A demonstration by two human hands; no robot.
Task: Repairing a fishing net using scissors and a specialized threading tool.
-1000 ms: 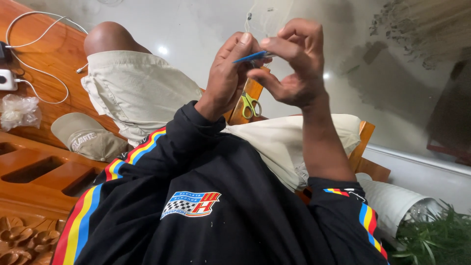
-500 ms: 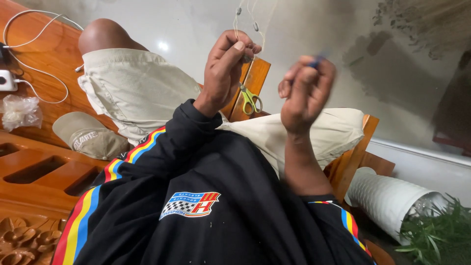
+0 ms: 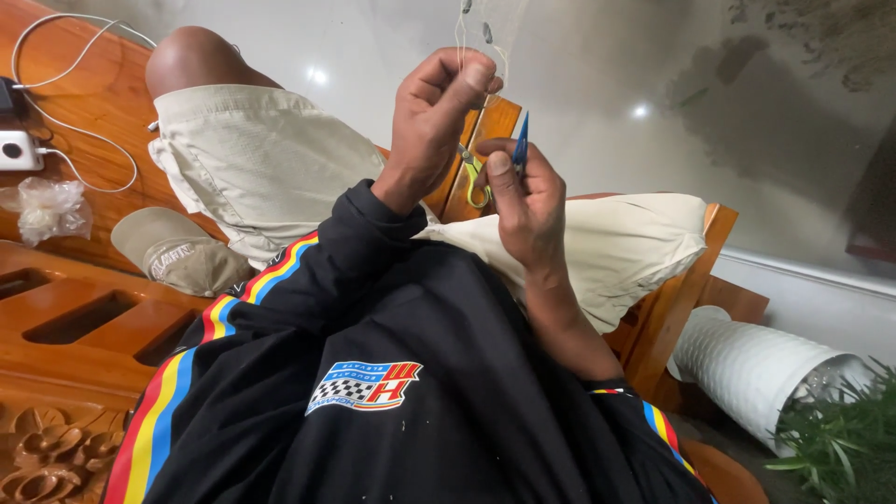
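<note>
My left hand (image 3: 437, 123) is raised in front of me, its fingertips pinched on thin pale threads (image 3: 464, 33) that hang from above and carry small grey beads. Just below and to the right, my right hand (image 3: 525, 201) grips a slim blue pointed tool (image 3: 521, 140) that points upward, close to the left hand's knuckles. Small scissors with yellow-green handles (image 3: 477, 177) lie on the wooden seat (image 3: 493, 121) between my knees, partly hidden behind both hands. I wear a black jacket with striped sleeves and beige shorts.
A beige cap (image 3: 177, 250) and a crumpled clear bag (image 3: 51, 207) lie on the carved wooden bench (image 3: 84, 327) at left, near a white charger with cable (image 3: 21, 149). A white ribbed roll (image 3: 756, 364) and a green plant (image 3: 845, 439) sit at lower right.
My right hand, which had swung away to the right with the blue tool, has come back down beside the left hand. The left hand stays raised on the threads.
</note>
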